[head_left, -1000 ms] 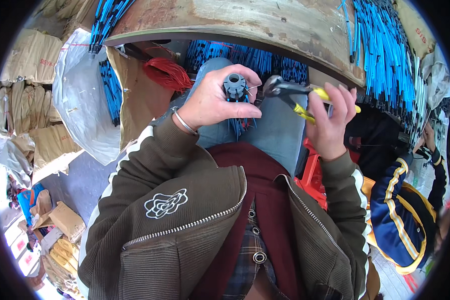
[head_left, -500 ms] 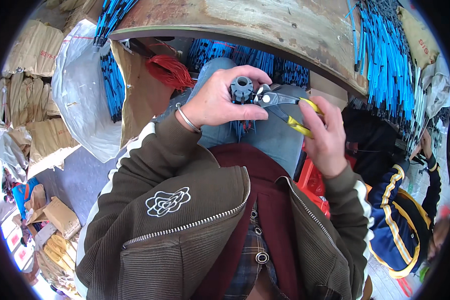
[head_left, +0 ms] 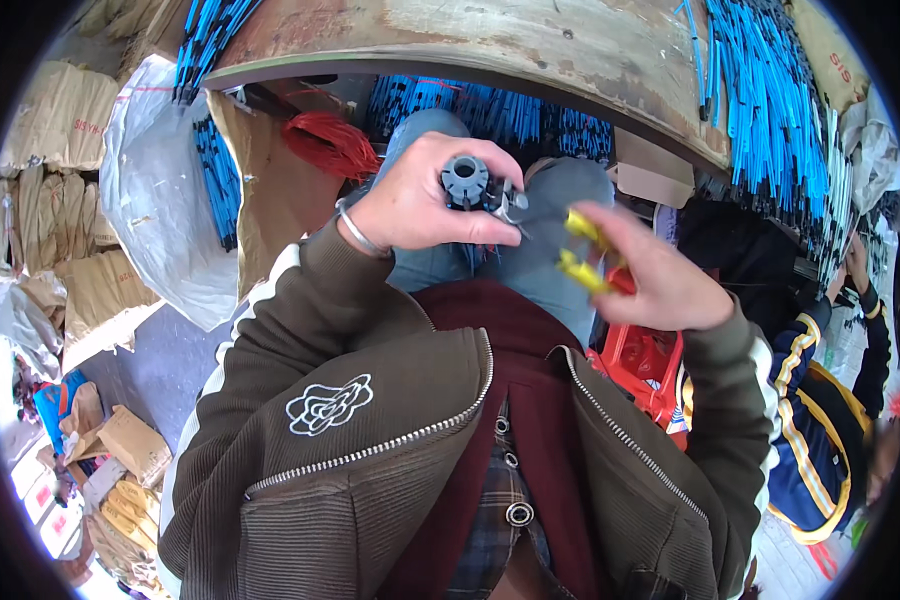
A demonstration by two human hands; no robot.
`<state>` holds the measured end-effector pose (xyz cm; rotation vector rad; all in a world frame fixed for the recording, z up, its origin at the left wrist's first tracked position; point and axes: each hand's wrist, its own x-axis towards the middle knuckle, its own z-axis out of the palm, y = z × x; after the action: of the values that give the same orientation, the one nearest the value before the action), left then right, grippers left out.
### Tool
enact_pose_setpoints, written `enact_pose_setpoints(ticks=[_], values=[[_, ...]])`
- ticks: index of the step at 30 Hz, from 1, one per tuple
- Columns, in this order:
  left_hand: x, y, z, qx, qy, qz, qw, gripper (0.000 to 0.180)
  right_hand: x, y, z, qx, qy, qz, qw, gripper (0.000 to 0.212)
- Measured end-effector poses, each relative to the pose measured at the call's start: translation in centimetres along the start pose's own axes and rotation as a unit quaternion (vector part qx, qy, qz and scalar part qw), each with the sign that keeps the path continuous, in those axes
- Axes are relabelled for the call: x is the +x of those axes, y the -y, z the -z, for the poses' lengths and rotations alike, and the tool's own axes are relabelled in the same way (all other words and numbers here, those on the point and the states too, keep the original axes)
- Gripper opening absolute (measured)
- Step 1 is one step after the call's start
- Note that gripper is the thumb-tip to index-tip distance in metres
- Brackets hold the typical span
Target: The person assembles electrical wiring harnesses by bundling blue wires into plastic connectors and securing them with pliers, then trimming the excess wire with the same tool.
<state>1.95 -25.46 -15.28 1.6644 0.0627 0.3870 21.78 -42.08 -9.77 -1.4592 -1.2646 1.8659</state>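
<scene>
Gripping pliers, the right hand has them nearer the grey cylinder, clasped by the left hand, than before.

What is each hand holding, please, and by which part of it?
The left hand holds a grey slotted cylinder around its side; the right hand holds pliers by their yellow handles.

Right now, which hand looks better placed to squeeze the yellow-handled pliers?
Probably the right hand: it has the yellow-handled pliers by the handles, though they are blurred. The left hand is wrapped around the grey notched piece, so it seems better placed to steady that.
</scene>
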Motion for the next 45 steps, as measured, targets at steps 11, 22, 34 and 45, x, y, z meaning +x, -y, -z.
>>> enact_pose_setpoints(ticks=[11, 22, 34, 45], values=[[0.8, 0.6, 0.6, -0.032, 0.114, -0.086, 0.989, 0.042, 0.2, -1.1, -0.3, 0.261, 0.222, -0.154, 0.927, 0.06], [1.1, -0.2, -0.3, -0.019, 0.071, -0.058, 0.996, 0.034, -0.3, -3.5, 0.5, 0.09, 0.138, -0.054, 0.985, 0.075], [0.9, -0.5, -1.2, 0.045, -0.054, -0.027, 0.997, 0.025, -1.4, -0.7, -0.1, -0.339, -0.114, 0.118, 0.926, 0.073], [0.2, 0.0, 0.1, 0.037, -0.011, -0.015, 0.999, 0.028, -0.3, -0.5, -0.9, -0.313, -0.134, 0.117, 0.933, 0.047]])
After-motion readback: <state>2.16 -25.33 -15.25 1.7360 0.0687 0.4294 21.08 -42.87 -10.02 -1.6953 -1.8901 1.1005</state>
